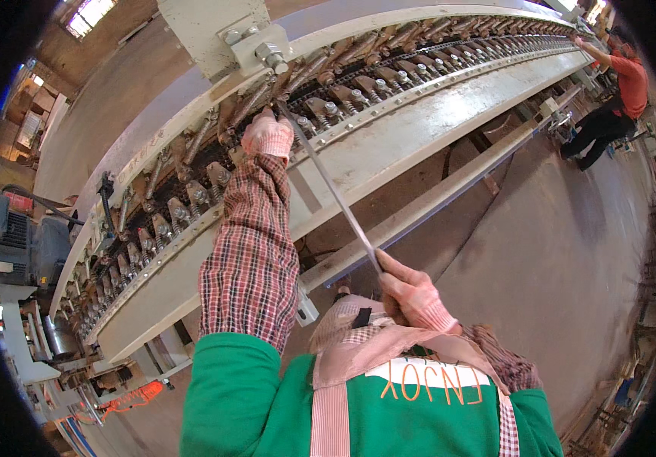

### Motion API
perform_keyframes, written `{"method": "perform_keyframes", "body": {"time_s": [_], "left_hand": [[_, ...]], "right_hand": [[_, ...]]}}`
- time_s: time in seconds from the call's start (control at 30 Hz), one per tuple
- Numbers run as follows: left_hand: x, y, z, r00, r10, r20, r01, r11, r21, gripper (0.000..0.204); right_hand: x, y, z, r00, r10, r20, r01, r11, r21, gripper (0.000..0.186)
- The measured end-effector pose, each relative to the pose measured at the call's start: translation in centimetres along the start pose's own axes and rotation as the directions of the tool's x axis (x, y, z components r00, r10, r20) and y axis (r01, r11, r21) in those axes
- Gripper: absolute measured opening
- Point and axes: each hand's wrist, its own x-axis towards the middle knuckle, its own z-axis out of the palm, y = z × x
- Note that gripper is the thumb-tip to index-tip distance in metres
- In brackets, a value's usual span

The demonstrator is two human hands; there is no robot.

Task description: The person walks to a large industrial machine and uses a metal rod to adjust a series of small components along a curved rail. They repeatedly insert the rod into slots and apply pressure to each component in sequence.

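Observation:
My right hand (pixel 416 295), in a light knit glove with bare fingertips, is closed round the near end of a long thin grey rod (pixel 336 192). The rod slants up and away to the left, its far end among the spring-loaded metal clamps (pixel 324 109) of a long machine. Close to that end, my left hand (pixel 268 137), also gloved, reaches into the clamp row with its fingers curled. What those fingers hold is hidden. A plaid sleeve (pixel 248 244) covers my left forearm.
A pale metal beam (pixel 419 114) runs along the machine's near side, with a lower rail (pixel 435 204) beside it. A bolted bracket (pixel 256 46) overhangs the clamps just beyond my left hand. At far right, a person in red (pixel 631 85) reaches to the machine. A motor (pixel 35 236) stands left.

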Motion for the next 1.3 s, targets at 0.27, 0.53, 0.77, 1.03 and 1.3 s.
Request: {"method": "perform_keyframes", "body": {"time_s": [0.27,0.53,0.77,1.03,1.3], "left_hand": [[2.1,-2.6,1.1,0.997,-0.065,0.032,0.065,0.998,-0.003,0.053],[0.2,-2.6,0.6,0.998,-0.058,0.003,0.057,0.969,-0.240,0.049],[-0.3,-1.9,-0.3,0.998,0.019,-0.054,-0.020,1.000,-0.007,0.056],[-1.8,-0.2,-2.2,1.000,-0.011,-0.025,0.010,1.000,-0.021,0.062],[-2.6,-0.4,-2.5,0.997,0.015,-0.073,-0.015,1.000,-0.002,0.060]], "right_hand": [[-0.7,-0.1,0.4,0.999,0.047,-0.017,-0.046,0.999,0.020,0.052],[2.3,1.6,1.4,0.982,-0.167,-0.091,0.123,0.924,-0.363,0.051],[-0.9,-2.5,0.4,0.993,-0.106,-0.062,0.094,0.981,-0.171,0.048],[-3.9,-4.4,-4.9,0.995,-0.037,-0.092,0.014,0.969,-0.246,0.051],[-0.5,-7.6,-7.2,1.000,0.008,-0.015,-0.013,0.942,-0.336,0.055]]}}
